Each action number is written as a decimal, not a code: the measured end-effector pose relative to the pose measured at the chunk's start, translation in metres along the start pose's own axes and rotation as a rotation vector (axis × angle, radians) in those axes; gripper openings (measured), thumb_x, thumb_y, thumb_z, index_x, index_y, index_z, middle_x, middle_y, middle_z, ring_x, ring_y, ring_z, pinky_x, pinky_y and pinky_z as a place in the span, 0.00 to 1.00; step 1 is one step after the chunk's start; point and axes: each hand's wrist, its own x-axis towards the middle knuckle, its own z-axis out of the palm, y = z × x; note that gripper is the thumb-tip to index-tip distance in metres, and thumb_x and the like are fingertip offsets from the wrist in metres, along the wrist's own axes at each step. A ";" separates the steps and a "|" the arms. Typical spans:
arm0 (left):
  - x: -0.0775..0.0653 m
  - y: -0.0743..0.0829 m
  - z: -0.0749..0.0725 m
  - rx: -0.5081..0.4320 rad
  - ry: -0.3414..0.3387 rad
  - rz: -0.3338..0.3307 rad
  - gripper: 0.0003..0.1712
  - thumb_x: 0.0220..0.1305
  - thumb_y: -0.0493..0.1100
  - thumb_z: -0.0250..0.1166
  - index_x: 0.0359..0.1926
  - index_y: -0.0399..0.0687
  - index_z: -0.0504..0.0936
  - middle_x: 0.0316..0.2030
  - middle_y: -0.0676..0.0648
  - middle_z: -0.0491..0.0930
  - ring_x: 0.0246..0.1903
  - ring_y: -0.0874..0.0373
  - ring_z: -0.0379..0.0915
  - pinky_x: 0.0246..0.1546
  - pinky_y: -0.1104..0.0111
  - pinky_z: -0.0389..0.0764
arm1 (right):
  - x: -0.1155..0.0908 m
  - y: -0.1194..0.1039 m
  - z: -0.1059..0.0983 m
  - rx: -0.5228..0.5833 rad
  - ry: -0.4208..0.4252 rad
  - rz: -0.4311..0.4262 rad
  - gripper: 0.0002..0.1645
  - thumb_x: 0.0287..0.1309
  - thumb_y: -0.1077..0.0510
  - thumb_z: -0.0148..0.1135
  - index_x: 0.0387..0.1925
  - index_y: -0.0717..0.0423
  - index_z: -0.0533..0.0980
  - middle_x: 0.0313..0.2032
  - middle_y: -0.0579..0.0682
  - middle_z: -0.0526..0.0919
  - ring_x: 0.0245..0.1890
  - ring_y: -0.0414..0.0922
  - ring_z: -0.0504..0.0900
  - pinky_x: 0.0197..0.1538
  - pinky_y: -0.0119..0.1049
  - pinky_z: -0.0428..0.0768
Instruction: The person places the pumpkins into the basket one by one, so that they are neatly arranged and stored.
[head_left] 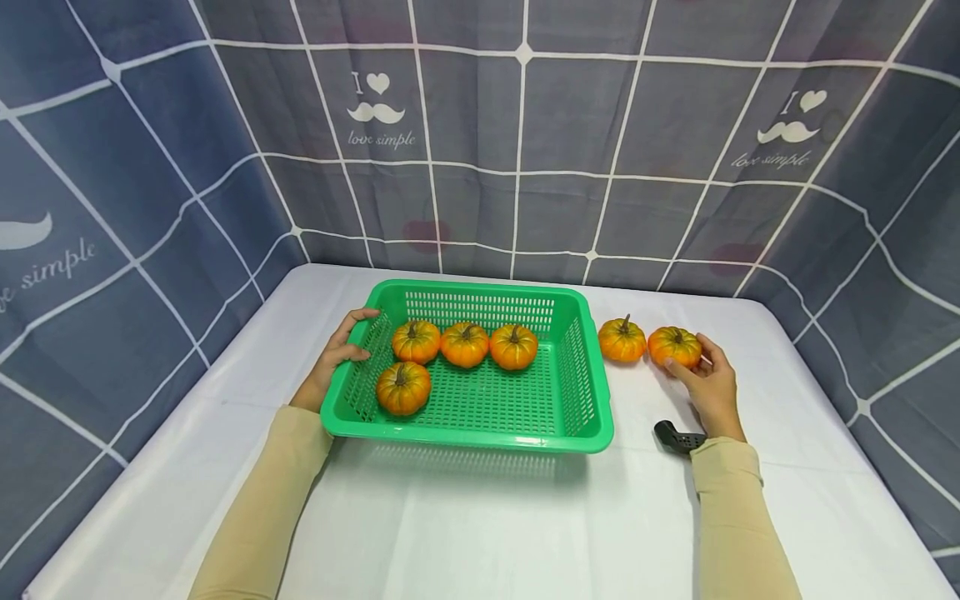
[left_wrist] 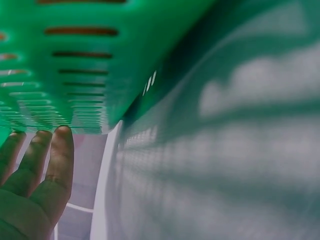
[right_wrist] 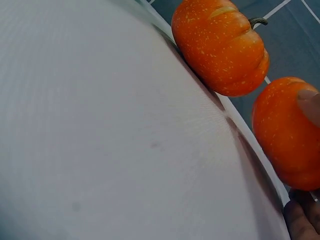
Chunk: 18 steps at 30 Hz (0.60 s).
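Note:
A green plastic basket (head_left: 480, 442) with slotted walls stands on the table, holding several small orange pumpkins (head_left: 403, 388). At its left end my left hand (head_left: 335, 357) grips the rim, and the left wrist view shows fingers (left_wrist: 59, 160) against the slotted outer wall (left_wrist: 85, 82). Right of the basket, my right hand (head_left: 712, 383) holds a small pumpkin (head_left: 672, 346) between thumb and fingers. That pumpkin (right_wrist: 285, 135) is partly cut off in the right wrist view. Close to its left sits another pumpkin (head_left: 622, 341), which no hand touches.
The white-covered table (head_left: 480, 533) has grey-blue checked cloth (head_left: 472, 125) behind it and at both sides. A black curved piece (head_left: 678, 437) shows beside the right wrist.

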 end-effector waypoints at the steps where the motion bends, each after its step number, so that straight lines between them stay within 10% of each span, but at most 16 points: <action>1: 0.000 0.000 0.000 -0.005 -0.003 0.003 0.38 0.59 0.25 0.44 0.66 0.59 0.74 0.71 0.41 0.65 0.67 0.54 0.70 0.59 0.67 0.81 | 0.000 -0.001 0.000 0.010 0.010 -0.007 0.49 0.72 0.63 0.67 0.86 0.56 0.55 0.81 0.59 0.61 0.70 0.50 0.71 0.71 0.27 0.71; 18: -0.003 0.000 0.000 -0.015 -0.023 0.009 0.37 0.60 0.25 0.45 0.67 0.57 0.74 0.70 0.44 0.68 0.65 0.53 0.71 0.59 0.67 0.80 | 0.001 -0.004 0.005 0.239 0.152 -0.171 0.46 0.65 0.74 0.70 0.81 0.66 0.62 0.72 0.56 0.69 0.69 0.47 0.72 0.75 0.29 0.67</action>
